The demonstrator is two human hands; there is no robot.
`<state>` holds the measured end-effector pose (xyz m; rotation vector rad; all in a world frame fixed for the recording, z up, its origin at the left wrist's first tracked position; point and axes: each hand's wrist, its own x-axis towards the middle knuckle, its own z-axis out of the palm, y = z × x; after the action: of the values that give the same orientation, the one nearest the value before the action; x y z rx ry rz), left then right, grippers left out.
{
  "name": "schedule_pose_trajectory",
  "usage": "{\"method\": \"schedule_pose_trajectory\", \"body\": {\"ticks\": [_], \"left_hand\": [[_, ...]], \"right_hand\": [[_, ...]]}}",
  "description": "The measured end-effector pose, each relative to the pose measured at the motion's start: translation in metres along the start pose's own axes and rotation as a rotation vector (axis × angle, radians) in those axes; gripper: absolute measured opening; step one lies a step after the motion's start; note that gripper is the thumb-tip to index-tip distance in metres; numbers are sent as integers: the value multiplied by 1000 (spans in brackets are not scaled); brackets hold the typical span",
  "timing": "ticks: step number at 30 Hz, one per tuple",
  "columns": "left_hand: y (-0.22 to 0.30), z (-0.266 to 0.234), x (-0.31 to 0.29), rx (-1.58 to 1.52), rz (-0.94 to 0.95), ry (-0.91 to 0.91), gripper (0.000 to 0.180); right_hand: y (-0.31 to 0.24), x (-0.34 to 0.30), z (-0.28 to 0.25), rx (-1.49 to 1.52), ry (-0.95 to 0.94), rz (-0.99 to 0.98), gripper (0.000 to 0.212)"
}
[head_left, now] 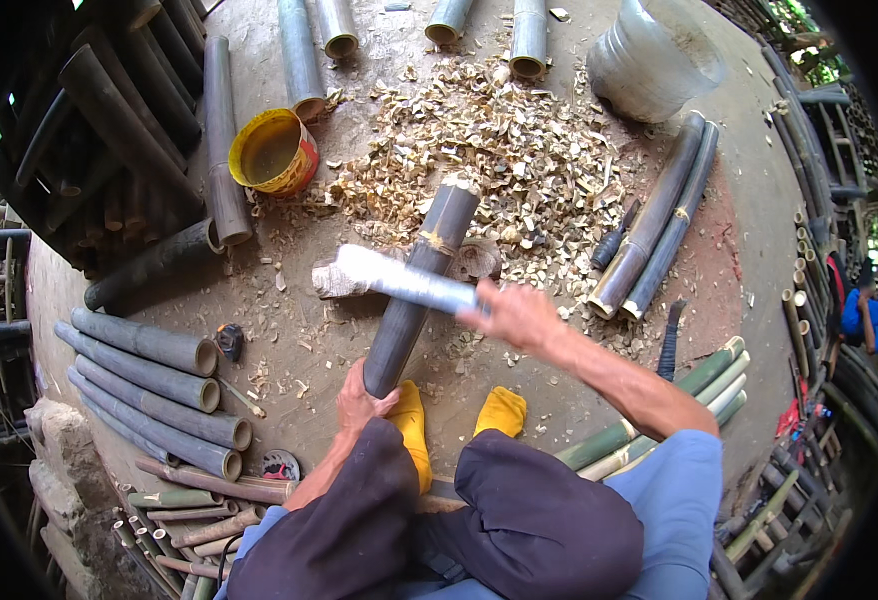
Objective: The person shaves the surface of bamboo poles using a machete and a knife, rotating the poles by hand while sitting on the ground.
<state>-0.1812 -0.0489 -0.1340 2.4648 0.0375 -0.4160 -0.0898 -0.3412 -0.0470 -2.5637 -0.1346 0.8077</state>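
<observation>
Where the fisheye view curves away, a bare, dusty floor fills an open-sided work area with stacked poles at the left and greenery past the edges. A heap of pale wood chips spreads ahead, between a yellow-and-red bucket and a cloudy plastic container. Cut bamboo lengths lie in a row at lower left, near a tape measure; two more bamboo pieces lie to the right of the chips. A wooden block sits beneath the held bamboo tube, which slants away from the person. The left grip is wrapped around its near end, beside a yellow-covered foot. The right grip is closed on one end of a blade, blurred, which crosses over the tube's middle; whether they touch cannot be told.
</observation>
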Motion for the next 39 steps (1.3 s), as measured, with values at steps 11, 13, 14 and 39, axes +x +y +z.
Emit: {"method": "schedule_pose_trajectory", "body": {"ticks": [11, 13, 14, 39], "left_hand": [[-3, -11, 14, -100, -10, -146, 64], [11, 3, 15, -127, 16, -166, 64], [7, -4, 16, -110, 12, -155, 64], [-1, -18, 28, -250, -75, -354, 67]], "right_hand": [[34, 12, 22, -49, 232, -94, 55], [74, 27, -1, 291, 459, 109, 52], [59, 24, -10, 361, 367, 115, 52], [46, 39, -12, -101, 531, -204, 44]]}}
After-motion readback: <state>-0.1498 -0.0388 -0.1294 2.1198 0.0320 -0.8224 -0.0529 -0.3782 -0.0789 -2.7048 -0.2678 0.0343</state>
